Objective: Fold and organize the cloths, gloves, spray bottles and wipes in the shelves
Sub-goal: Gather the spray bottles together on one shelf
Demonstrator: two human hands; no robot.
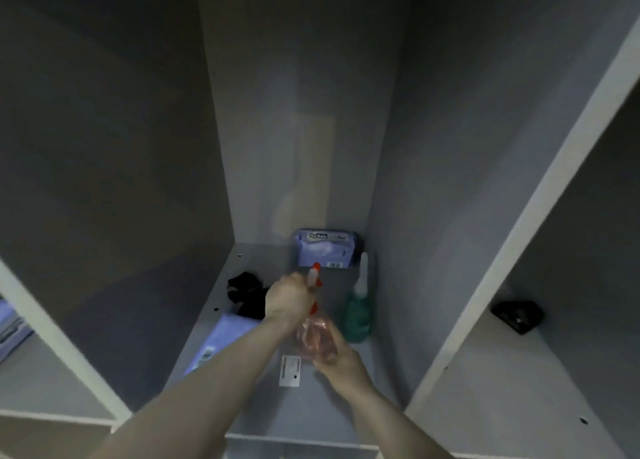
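Both my hands hold a clear pink spray bottle (313,337) with a red and white nozzle inside the middle shelf compartment. My left hand (289,297) grips its neck below the trigger head. My right hand (337,358) cups the bottle's base from below. A green spray bottle (356,314) with a white nozzle stands upright against the right wall. Behind it, a purple pack of wipes (325,249) leans on the back wall. Black gloves (246,294) lie crumpled to the left, with a blue cloth (225,337) in front of them.
A white label (290,371) sticks to the shelf floor (311,413) near the front. The right compartment holds a small black object (517,316). A blue item (10,330) shows in the left compartment. White dividers (519,236) bound the middle compartment.
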